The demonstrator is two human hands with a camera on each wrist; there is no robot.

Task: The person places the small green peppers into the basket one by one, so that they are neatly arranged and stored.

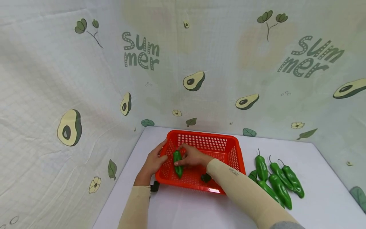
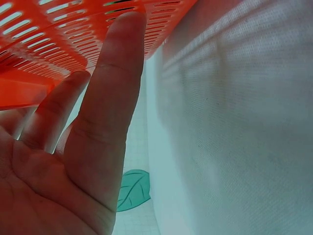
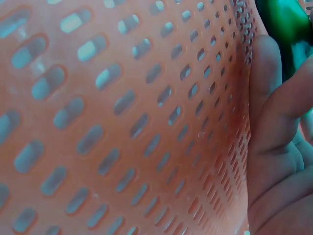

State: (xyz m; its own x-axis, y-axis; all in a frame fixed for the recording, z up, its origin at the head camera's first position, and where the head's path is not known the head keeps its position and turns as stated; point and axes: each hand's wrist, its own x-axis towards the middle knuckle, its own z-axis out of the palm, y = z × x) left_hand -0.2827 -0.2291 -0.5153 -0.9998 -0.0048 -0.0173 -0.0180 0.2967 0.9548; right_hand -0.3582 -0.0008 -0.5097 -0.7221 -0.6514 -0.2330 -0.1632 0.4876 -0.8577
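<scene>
A red plastic basket [image 1: 206, 135] with slotted walls stands on the table. My left hand [image 1: 154, 162] is at its left side, thumb over the rim and fingers along the outside of the wall. In the left wrist view, those fingers [image 2: 110, 83] reach up against the slotted red plastic. Inside the basket, near its left end, my right hand [image 1: 193, 156] holds a green pepper [image 1: 178, 163] between thumb and fingers. The right wrist view shows part of the pepper [image 3: 288, 24] at the upper right, beside the right hand [image 3: 281, 132].
Several green peppers [image 1: 280, 189] lie grouped on the white table [image 1: 311, 171] right of the basket, partly overlapped by the right sleeve. A cloth printed with avocados and leaves [image 1: 217, 108] hangs behind the table and along its left side.
</scene>
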